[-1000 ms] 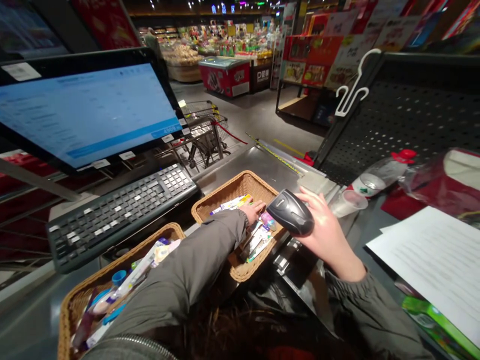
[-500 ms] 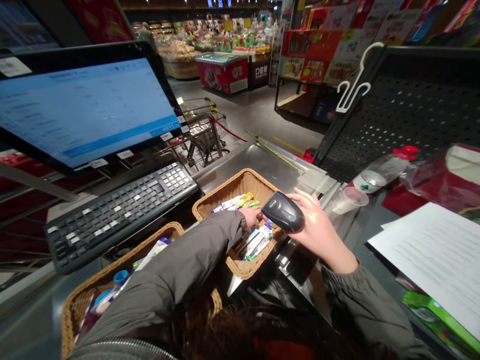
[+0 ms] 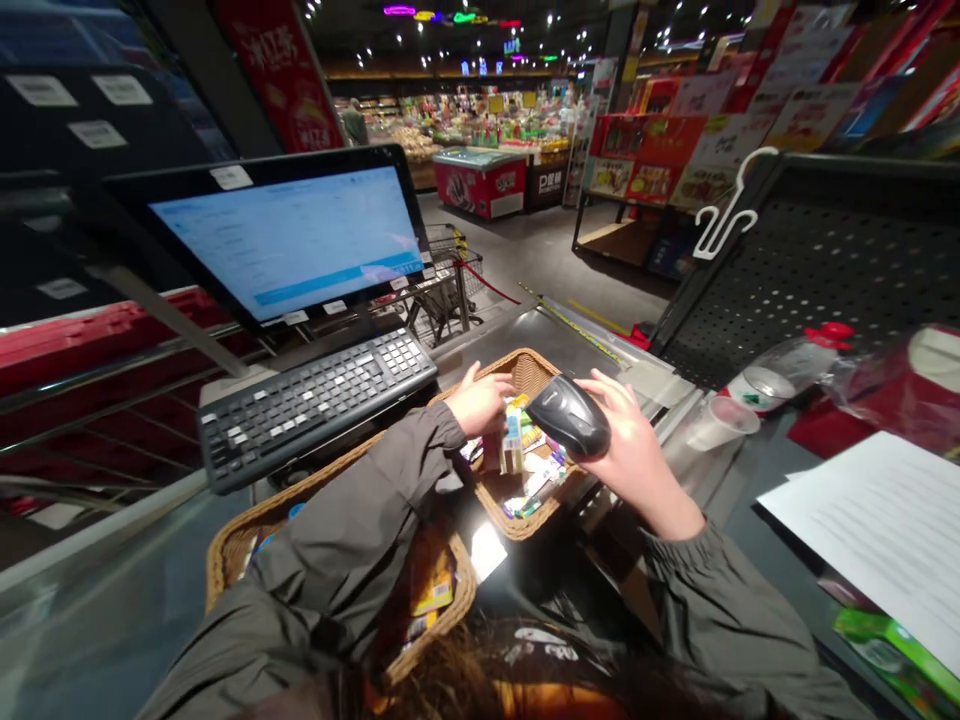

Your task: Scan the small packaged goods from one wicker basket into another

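While a small package (image 3: 512, 440) is hanging over the farther wicker basket (image 3: 531, 371), the left hand (image 3: 480, 402) is apparently pinching its upper end, fingers clamped; the package is probably being light, fairly stiff and a little slick, its end edges offering the surest hold. Above the basket's right side, the right hand (image 3: 634, 455) is clamping its fingers around a black scanner (image 3: 570, 417), while a keyboard (image 3: 321, 405) is lying left of the basket.
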The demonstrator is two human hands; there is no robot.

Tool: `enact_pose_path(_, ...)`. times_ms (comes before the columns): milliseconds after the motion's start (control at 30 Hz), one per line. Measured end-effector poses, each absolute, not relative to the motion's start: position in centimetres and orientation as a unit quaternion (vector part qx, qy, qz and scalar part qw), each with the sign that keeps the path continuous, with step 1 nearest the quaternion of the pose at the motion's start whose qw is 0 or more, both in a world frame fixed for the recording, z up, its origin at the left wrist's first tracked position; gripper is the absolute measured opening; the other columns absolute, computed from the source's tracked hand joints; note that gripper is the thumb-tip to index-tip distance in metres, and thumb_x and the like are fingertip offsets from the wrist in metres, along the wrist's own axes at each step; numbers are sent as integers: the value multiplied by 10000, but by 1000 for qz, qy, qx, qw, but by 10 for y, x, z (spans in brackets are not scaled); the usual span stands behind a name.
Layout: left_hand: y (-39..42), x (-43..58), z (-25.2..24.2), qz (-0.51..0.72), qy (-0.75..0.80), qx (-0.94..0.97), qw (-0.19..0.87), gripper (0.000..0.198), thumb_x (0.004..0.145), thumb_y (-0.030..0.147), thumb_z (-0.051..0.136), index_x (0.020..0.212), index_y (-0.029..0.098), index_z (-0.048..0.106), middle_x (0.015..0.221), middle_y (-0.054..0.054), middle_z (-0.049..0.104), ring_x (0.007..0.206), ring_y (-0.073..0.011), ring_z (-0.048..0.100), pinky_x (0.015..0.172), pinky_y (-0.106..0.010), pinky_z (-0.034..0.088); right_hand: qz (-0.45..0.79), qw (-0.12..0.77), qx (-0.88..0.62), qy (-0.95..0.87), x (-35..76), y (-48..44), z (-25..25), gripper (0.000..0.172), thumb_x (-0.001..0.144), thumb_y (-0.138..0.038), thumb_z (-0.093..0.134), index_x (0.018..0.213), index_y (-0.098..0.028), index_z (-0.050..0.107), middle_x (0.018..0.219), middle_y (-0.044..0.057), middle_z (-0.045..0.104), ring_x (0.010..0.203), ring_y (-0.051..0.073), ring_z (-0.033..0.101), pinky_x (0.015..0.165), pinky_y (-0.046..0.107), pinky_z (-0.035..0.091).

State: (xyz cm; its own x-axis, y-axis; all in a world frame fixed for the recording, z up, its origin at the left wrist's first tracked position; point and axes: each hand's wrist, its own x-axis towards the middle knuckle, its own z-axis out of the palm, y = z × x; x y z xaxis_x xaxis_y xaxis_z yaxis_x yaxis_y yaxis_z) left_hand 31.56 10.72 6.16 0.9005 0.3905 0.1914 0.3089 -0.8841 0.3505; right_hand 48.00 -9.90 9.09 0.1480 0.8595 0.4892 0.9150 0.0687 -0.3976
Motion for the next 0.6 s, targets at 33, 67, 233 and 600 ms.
enact_pose_path(33,110,298,80,121,169,967,148,106,710,251,780,645,229,699,1208,-24,726,1329,-301,525,1209,-628,71,-54,342,-671,-656,475,-98,94,444,790,-355,689,1204,-204,629,1323,161,602,1392,397,428,1150,685,266)
enact_pose_path(67,110,279,98,134,181,964,139,124,772,270,733,664,220,696,1289,-36,688,1384,-317,468,1192,-661,62,-67,352,-659,-661,470,-98,97,454,785,-355,693,1209,-208,625,1326,158,598,1394,395,426,1156,680,261)
enact_pose_path(233,91,187,163,257,315,909,92,249,941,342,524,823,209,698,1450,-72,566,1473,-347,327,1113,-760,173,-125,409,-580,-693,438,-93,115,406,818,-365,665,1194,-218,626,1332,164,585,1396,405,420,1145,680,281)
enact_pose_path(600,32,87,149,391,414,820,60,261,922,307,521,752,197,686,1329,-64,652,1413,-294,422,1172,-528,339,-120,409,-477,-768,362,-77,139,403,842,-447,657,1170,-213,635,1335,177,576,1407,428,402,1135,709,274)
